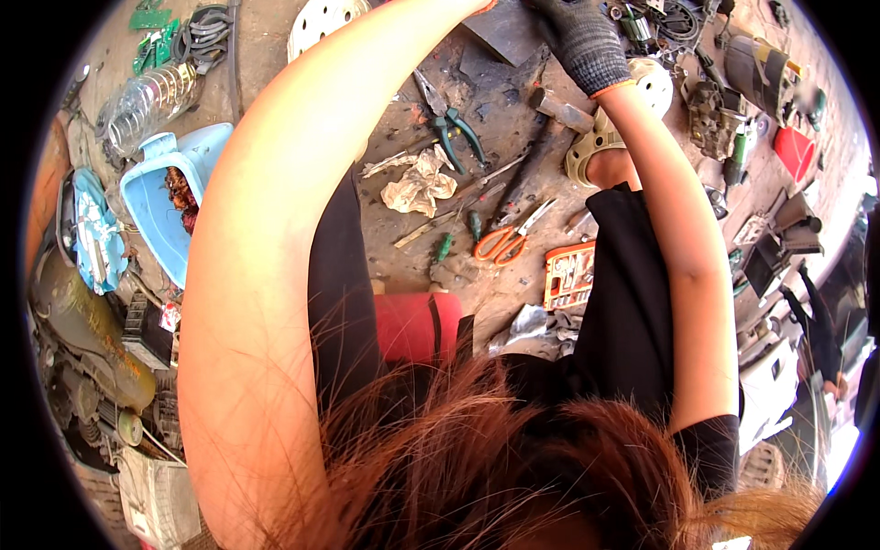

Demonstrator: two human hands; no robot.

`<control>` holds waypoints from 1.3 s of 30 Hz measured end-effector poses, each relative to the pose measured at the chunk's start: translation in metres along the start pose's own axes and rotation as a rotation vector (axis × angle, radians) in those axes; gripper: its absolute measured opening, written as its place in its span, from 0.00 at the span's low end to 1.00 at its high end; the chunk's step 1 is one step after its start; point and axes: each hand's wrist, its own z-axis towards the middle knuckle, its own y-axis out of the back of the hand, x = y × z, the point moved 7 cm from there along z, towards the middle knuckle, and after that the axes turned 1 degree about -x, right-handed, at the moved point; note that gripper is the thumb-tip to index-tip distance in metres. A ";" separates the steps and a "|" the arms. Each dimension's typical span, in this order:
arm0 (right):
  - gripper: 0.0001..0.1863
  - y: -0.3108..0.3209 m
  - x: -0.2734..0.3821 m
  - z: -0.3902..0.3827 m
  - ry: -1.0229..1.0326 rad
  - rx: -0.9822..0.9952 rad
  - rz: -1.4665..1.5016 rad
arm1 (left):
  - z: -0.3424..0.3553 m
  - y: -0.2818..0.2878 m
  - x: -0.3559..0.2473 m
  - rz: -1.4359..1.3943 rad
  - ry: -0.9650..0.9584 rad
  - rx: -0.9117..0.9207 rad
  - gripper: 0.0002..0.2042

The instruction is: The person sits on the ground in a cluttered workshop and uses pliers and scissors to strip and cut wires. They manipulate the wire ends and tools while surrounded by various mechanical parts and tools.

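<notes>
Right hand [577, 38]: in a gray glove [594, 66], fingers running off the top edge, so can't tell if they're spread or pinching something
Left hand: out of frame, only the bare forearm [261, 202] shows
Dark plate [502, 29]: just left of the glove, can't tell if touching
Hammer [562, 111]: right below the glove
Pliers [444, 113]: lower left of it
Scissors [521, 231]: farther below, orange handles
</notes>
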 end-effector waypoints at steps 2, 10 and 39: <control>0.19 0.003 0.002 -0.002 -0.016 0.022 -0.019 | 0.000 -0.002 0.002 -0.008 0.026 -0.030 0.18; 0.19 0.004 0.003 -0.004 0.013 0.003 -0.029 | 0.001 -0.003 0.003 -0.005 0.020 0.000 0.17; 0.17 0.001 -0.009 -0.011 0.120 -0.066 -0.019 | 0.015 -0.018 0.006 -0.007 0.005 -0.085 0.16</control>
